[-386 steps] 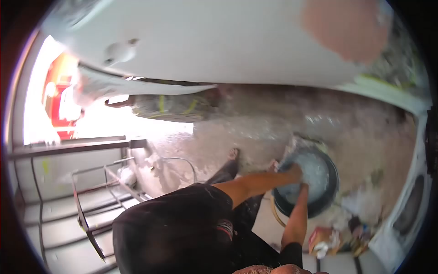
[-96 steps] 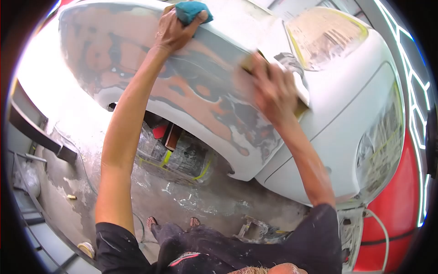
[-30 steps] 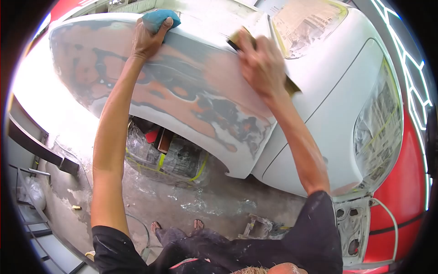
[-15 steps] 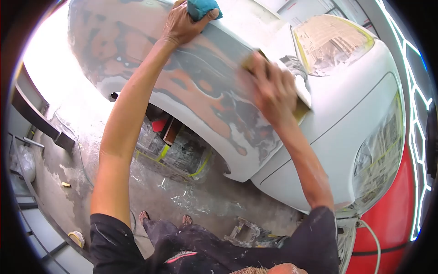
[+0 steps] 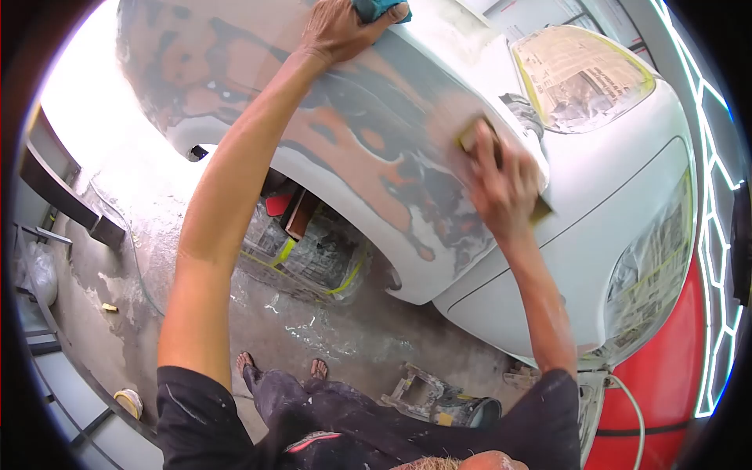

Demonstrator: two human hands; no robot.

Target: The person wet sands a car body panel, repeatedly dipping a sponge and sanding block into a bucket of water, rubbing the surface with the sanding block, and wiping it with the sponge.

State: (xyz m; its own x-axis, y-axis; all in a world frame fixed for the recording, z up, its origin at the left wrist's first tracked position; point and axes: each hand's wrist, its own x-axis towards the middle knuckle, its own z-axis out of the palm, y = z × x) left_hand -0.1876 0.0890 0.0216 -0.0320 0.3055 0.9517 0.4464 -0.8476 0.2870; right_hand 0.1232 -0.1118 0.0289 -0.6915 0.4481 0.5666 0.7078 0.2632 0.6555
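There's a decent open stretch of fender mid-frame, between the left hand at top center and the right hand right of center. Left forearm kinda blocks the left side; wrapped wheel clogs the arch below.

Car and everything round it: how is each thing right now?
Left hand: closed on the blue pad
Blue pad: held
Right hand: closed on the block
Block: held, partly hidden
Car panel: patchy orange, grey and white
Windscreen: papered over, taped edges
Wheel: wrapped, taped
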